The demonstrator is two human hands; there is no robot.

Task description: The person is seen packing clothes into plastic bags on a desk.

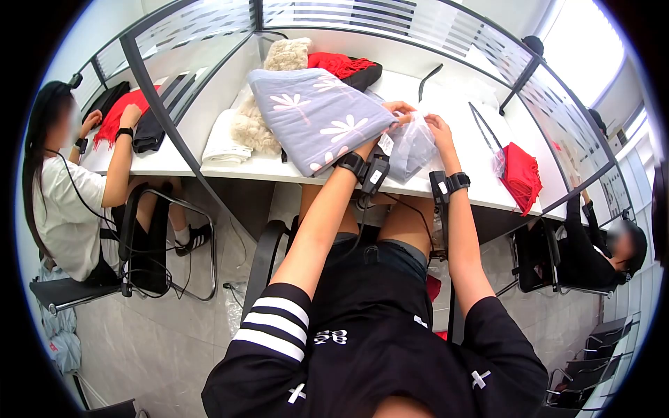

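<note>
A folded lavender quilted cloth (300,115) with white flowers lies at the table's front edge, its right corner over part of my left hand (399,111). The fingers of that hand are bent at the upper edge of a clear plastic bag (411,150) and appear closed on it; the cloth hides the palm. On the bag's right side, my right hand (438,131) pinches the plastic near the top. The bag hangs loosely between both hands, close to the cloth. Each wrist wears a black strap with a small device.
Behind the cloth are beige fluffy fabric (287,54) and a red fringed cloth (338,65). White folded cloth (226,139) sits left. Another red fringed cloth (521,177) lies at the right. Partitions (157,94) border the table; people sit at both sides.
</note>
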